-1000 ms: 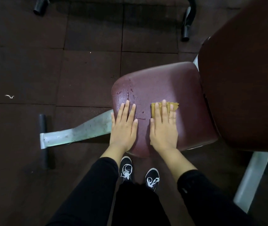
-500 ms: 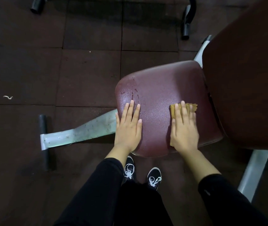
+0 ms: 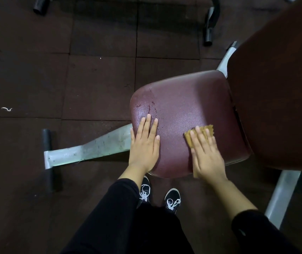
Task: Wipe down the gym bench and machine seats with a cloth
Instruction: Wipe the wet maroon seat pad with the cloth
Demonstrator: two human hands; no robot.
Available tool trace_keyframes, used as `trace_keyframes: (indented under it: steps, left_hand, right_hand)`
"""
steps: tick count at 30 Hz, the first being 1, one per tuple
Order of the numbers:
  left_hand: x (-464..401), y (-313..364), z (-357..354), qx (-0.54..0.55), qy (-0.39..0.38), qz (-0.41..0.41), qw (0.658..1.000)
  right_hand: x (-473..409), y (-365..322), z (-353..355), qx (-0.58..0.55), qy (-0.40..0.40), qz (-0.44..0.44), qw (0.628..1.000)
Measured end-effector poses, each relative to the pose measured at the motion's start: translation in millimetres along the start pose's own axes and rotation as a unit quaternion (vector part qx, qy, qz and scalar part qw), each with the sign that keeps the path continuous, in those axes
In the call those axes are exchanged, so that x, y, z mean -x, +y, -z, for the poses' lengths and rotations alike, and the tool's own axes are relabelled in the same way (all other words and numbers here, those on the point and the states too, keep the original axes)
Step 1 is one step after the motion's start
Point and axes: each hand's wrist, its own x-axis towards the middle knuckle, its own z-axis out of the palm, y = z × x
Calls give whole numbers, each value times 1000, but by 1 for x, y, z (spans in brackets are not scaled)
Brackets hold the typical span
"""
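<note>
A maroon padded seat of a gym bench fills the middle of the view, scuffed near its left edge. My left hand lies flat on the seat's near left part, fingers spread, holding nothing. My right hand presses a folded tan cloth flat against the seat's near right part; the cloth shows beyond the fingertips and at the wrist, the rest is hidden under the palm. The maroon backrest pad rises on the right, next to the seat.
A pale metal frame leg runs left along the dark rubber floor to a black foot bar. Another pale leg stands at the lower right. Black machine feet sit at the top. My black shoes stand below the seat.
My right hand slid the cloth rightward across the seat from beside the left hand, then slightly toward the near edge. The left hand stayed flat in place.
</note>
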Motion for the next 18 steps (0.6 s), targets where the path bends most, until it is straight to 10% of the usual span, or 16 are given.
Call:
trace_keyframes:
  steps: [18]
  left_hand:
    - [-2, -1, 7, 16, -47, 10, 999]
  right_hand:
    - [-23, -12, -1, -19, -26, 28, 999]
